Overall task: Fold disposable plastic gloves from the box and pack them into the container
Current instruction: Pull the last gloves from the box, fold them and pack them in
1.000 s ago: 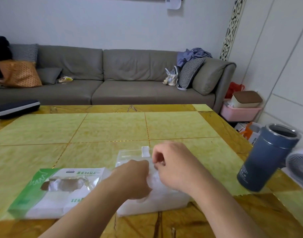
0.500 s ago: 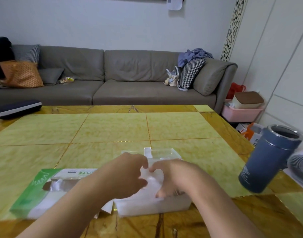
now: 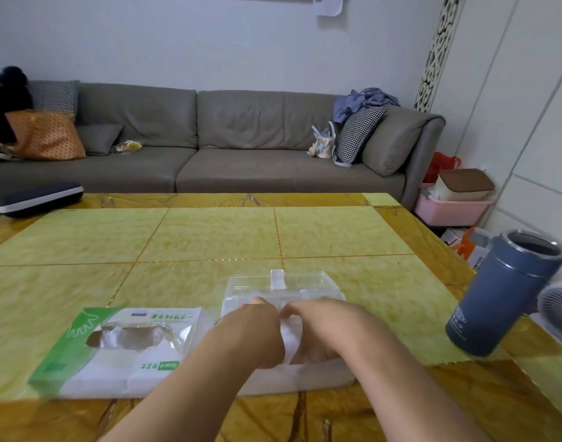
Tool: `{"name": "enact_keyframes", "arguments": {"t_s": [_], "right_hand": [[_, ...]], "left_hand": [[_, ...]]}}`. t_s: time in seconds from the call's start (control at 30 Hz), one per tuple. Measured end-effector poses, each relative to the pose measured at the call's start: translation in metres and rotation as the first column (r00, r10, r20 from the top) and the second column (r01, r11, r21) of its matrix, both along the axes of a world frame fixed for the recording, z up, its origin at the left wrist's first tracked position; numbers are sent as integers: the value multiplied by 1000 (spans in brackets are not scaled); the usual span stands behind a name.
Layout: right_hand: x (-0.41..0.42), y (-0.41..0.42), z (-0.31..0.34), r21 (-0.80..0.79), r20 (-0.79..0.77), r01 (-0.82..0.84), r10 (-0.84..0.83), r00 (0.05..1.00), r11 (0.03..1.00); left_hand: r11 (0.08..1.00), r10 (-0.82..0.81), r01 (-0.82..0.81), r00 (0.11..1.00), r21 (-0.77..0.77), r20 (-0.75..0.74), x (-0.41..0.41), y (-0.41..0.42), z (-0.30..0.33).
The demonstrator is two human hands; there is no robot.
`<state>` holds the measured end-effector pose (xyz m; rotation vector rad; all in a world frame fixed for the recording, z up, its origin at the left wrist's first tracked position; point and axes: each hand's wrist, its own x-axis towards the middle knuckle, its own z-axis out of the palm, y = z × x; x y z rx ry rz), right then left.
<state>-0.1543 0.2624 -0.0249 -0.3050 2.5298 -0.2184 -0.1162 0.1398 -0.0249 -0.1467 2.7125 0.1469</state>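
Folded glove (image 3: 290, 338) is showing only as a white patch betw. the two hands, sitting over the clear plastic container (image 3: 282, 293) at the near-center of the counter (image 3: 209, 237); most of it is being hidden by the hands, so its shape is hard to make out. Left hand (image 3: 251, 334) is curling knuckles-up against the glove, fingers tucked under & out of sight. Right hand (image 3: 319, 330) is cupping it from the other side, fingers bent down into the container, tips hidden. Both seem to be gripping the glove. Container's hinged lid is standing open at the back; front wall is partly covered by the forearms. Green-and-white glove box (image 3: 113, 349) is lying just left of the container w/ its torn opening up. Blue-grey tumbler (image 3: 506, 295) is standing well to the right, near the counter edge; a white fan (image 3: 558, 309) beyond it is being cut off by the frame. Grey sofa (image 3: 209, 145) is running behind.
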Motion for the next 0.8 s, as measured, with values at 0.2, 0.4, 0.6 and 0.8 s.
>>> {"name": "enact_keyframes", "arguments": {"t_s": [0.2, 0.4, 0.6, 0.8], "right_hand": [[4, 1, 6, 11, 31, -38, 37, 999, 999], [13, 10, 4, -78, -60, -34, 29, 998, 996], [22, 23, 18, -196, -175, 1, -36, 984, 981], [22, 23, 23, -207, -362, 15, -91, 928, 978]], "left_hand": [[996, -12, 5, 997, 85, 79, -6, -1, -2], [983, -30, 28, 1000, 183, 9, 5, -9, -3], [986, -51, 55, 998, 161, -27, 18, -8, 13], [987, -5, 37, 980, 159, -200, 43, -16, 24]]}}
